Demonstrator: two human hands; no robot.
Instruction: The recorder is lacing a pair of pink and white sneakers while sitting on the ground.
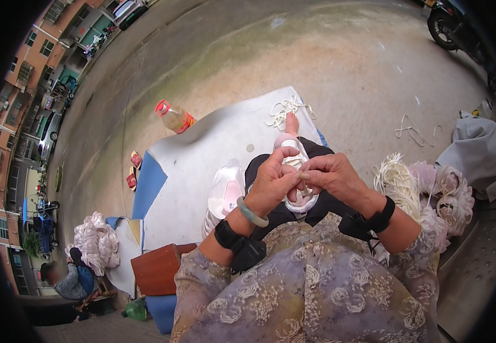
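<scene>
A white and pale pink sneaker (302, 203) rests in my lap between my knees. Above its lacing, my left hand (274, 178) and my right hand (337, 176) meet, thumbs and fingers pinched together at the tips. They are closed on a white shoelace (294, 162), mostly hidden by the fingers. Left of my lap, another white shoe (227, 186) with a pink insole tops a stack. To the right hangs a thick bundle of cream laces (395, 183) beside bunched pink and white shoes (449, 197).
White sheeting (202, 166) covers the ground ahead, bearing a red-capped bottle (175, 116) and loose laces (288, 108). Red slippers (133, 171) lie left, near a brown board (159, 267). A person (75, 281) sits by a shoe heap (95, 243). Grey cloth (473, 151) lies right.
</scene>
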